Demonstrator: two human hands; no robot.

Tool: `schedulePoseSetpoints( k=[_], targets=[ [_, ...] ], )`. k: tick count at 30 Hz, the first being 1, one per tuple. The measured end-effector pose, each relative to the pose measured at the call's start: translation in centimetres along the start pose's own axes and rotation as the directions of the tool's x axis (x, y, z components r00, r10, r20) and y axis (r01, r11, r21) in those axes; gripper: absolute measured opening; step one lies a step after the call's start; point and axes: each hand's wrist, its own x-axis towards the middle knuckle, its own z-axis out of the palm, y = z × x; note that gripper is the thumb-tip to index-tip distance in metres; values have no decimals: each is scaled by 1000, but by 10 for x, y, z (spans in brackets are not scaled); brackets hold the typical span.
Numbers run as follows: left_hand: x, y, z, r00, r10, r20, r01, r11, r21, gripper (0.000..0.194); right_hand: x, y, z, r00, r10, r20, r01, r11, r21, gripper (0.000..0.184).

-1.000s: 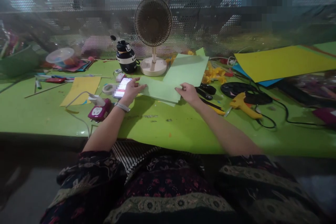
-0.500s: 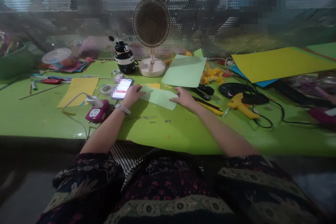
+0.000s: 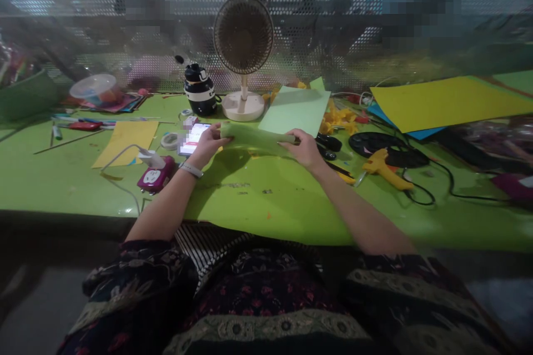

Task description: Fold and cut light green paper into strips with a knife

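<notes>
Between my hands a strip of green paper (image 3: 254,137) is held up off the table, curved and partly in shadow. My left hand (image 3: 209,143) pinches its left end, beside a lit phone (image 3: 192,141). At the right end, my right hand (image 3: 303,147) grips the paper between thumb and fingers. Under that hand's far side lie a yellow cutter knife (image 3: 345,176) and a pair of black-handled scissors (image 3: 328,143), both partly covered. A larger pale green sheet (image 3: 296,108) lies just behind the strip.
A fan (image 3: 244,55) and a black bottle (image 3: 199,90) stand at the back. To the right are a yellow glue gun (image 3: 385,169) with its cord and a yellow sheet (image 3: 449,101). A purple plug adapter (image 3: 156,176), tape roll (image 3: 170,141) and yellow paper (image 3: 129,141) lie left.
The green paper strip has risen from the table and now bends, its near face darker. Both hands have lifted with it, and my right hand has shifted slightly right.
</notes>
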Motion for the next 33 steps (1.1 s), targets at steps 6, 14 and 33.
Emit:
schedulePoseSetpoints(
  k=[6,14,33],
  targets=[
    [-2,1,1,999,-22,41,23,999,-32,42,2,8,0,999,-7,34,1,987,161,32],
    [-1,-13,6,999,-9,52,4,996,95,55,1,21,18,997,43,64,-56,974,221,57],
    [-6,-11,21,984,-101,-146,111,992,62,65,-14,-16,9,913,369,177,-393,910,130,6]
  ],
)
